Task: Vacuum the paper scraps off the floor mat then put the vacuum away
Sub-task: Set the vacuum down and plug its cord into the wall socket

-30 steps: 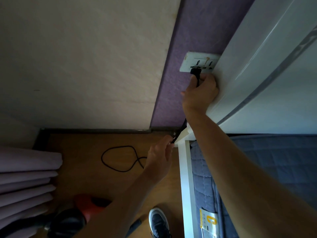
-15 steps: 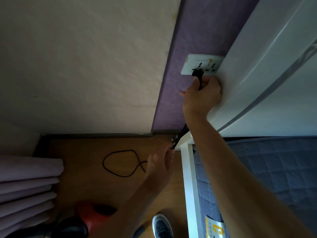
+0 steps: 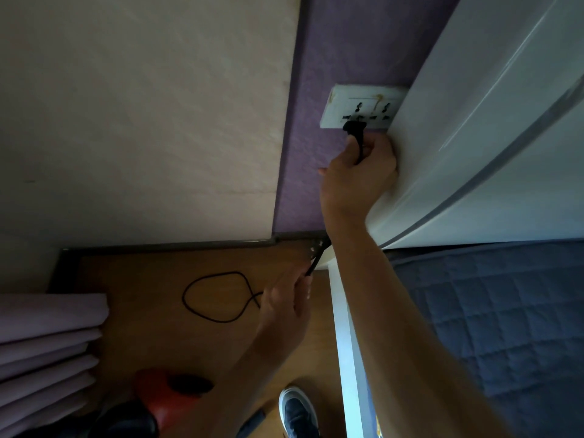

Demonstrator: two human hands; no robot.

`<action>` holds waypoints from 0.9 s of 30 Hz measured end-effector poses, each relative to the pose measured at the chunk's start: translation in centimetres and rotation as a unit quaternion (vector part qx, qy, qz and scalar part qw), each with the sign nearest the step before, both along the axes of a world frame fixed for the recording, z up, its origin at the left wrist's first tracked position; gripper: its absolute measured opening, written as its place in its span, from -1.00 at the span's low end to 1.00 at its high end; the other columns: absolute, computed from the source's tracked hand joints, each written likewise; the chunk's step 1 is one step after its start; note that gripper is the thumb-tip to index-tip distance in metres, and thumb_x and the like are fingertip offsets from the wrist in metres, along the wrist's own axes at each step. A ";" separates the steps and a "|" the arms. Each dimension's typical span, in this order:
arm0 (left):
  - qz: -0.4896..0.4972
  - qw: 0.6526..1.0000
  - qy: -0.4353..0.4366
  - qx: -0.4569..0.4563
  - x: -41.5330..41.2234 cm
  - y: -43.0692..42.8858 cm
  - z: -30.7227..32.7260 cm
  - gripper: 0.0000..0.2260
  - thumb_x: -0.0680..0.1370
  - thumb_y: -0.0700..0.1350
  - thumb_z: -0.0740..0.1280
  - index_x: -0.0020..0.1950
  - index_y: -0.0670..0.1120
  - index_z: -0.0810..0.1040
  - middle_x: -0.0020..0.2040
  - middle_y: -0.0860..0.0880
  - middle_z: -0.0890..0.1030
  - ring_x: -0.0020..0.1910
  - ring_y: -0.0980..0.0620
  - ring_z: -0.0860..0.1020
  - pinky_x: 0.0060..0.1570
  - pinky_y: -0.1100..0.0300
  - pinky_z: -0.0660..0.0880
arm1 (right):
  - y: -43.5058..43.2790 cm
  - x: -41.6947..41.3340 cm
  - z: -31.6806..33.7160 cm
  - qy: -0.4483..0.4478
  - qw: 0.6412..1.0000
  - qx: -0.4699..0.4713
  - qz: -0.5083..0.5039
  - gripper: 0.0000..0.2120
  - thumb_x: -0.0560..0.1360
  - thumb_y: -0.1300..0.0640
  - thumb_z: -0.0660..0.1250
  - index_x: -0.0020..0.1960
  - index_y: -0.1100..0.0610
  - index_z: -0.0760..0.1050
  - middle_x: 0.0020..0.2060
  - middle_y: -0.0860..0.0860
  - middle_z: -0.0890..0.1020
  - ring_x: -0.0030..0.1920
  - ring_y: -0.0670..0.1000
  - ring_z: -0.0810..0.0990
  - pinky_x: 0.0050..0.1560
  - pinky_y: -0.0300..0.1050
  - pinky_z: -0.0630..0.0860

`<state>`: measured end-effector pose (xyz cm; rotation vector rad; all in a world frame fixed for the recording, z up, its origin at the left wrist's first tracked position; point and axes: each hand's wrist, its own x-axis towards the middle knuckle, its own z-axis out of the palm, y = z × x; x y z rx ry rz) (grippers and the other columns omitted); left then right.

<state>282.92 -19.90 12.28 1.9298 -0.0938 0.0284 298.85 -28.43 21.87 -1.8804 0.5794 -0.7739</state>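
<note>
My right hand (image 3: 357,172) reaches up to the white wall socket (image 3: 354,110) on the purple wall strip and grips the black cord just below its black plug (image 3: 354,126), which sits at the socket's lower edge. My left hand (image 3: 284,305) is lower down and pinches the same black cord (image 3: 316,262) where it comes past the bed corner. A slack loop of the cord (image 3: 215,295) lies on the wooden floor. The red and black vacuum (image 3: 164,396) rests on the floor at the bottom left, partly in shadow.
A white headboard (image 3: 474,121) stands to the right of the socket, with a white bed frame (image 3: 344,343) and a blue quilted cover (image 3: 505,327) below. Pale curtain folds (image 3: 44,343) hang at the left. My shoe (image 3: 298,412) is on the floor by the bed.
My right hand slid a little lower on the cord, exposing more of the plug at the socket. My left hand has kept its pinch on the cord. The view shifted slightly.
</note>
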 end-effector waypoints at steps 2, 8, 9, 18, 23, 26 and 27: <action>0.002 1.000 -0.006 0.005 0.2 -0.1 0.0 -0.78 0.66 -0.06 0.14 -0.07 -0.09 0.52 -0.39 -0.03 0.49 -0.49 -0.01 0.44 -0.47 -0.07 0.40 | 0.0 0.1 0.2 -0.003 1.000 -0.007 -0.001 -0.86 0.51 0.22 0.28 -0.04 0.27 0.56 -0.24 0.14 0.63 -0.28 0.18 0.65 -0.29 0.12 0.63; 0.011 1.000 -0.008 -0.010 1.1 -1.0 0.3 -0.76 0.65 -0.08 0.12 -0.04 -0.14 0.53 -0.36 -0.06 0.52 -0.46 -0.02 0.49 -0.45 -0.10 0.44 | -0.1 0.9 1.6 -0.024 0.995 -0.075 -0.056 -0.90 0.48 0.33 0.34 -0.06 0.35 0.60 -0.22 0.18 0.68 -0.22 0.15 0.64 -0.23 -0.37 0.32; 0.011 1.000 -0.010 -0.005 1.1 -1.2 0.4 -0.79 0.64 -0.08 0.13 -0.04 -0.10 0.51 -0.36 -0.05 0.52 -0.45 -0.02 0.49 -0.44 -0.08 0.45 | -0.1 0.9 1.7 -0.020 0.995 -0.078 -0.055 -0.90 0.48 0.34 0.34 -0.05 0.36 0.60 -0.22 0.18 0.68 -0.21 0.15 0.64 -0.23 -0.38 0.30; 0.014 1.000 0.014 0.015 1.1 -0.9 0.1 -0.71 0.65 -0.01 0.13 -0.01 -0.15 0.56 -0.34 -0.03 0.56 -0.42 -0.03 0.54 -0.42 -0.09 0.48 | 0.4 1.0 1.1 -0.034 0.997 -0.060 -0.023 -0.82 0.51 0.22 0.25 -0.07 0.34 0.54 -0.22 0.17 0.66 -0.27 0.20 0.68 -0.28 0.11 0.59; -0.006 0.999 0.023 0.038 1.7 -0.8 0.8 -0.86 0.65 -0.17 0.23 -0.02 -0.16 0.55 -0.34 -0.05 0.56 -0.44 -0.01 0.53 -0.44 -0.06 0.47 | 0.1 0.5 1.6 -0.015 0.997 -0.066 -0.027 -0.89 0.54 0.29 0.32 -0.03 0.35 0.56 -0.17 0.16 0.66 -0.15 0.14 0.65 -0.18 -0.12 0.52; -0.029 0.998 0.005 0.061 2.2 -0.5 1.7 -0.93 0.62 -0.24 0.29 -0.01 -0.17 0.56 -0.22 -0.04 0.63 -0.27 0.08 0.62 -0.28 0.09 0.60 | 0.0 0.0 2.3 0.037 0.997 -0.074 -0.011 -0.84 0.59 0.22 0.27 0.07 0.31 0.54 -0.09 0.14 0.66 -0.06 0.12 0.64 -0.20 -0.20 0.38; -0.034 0.997 0.001 0.065 2.4 -0.4 2.0 -0.93 0.61 -0.24 0.29 0.00 -0.17 0.57 -0.19 -0.04 0.65 -0.23 0.09 0.64 -0.23 0.12 0.62 | -0.2 -0.2 2.5 0.059 0.995 -0.081 0.003 -0.82 0.60 0.21 0.25 0.10 0.30 0.53 -0.06 0.14 0.66 -0.03 0.11 0.63 -0.18 -0.21 0.36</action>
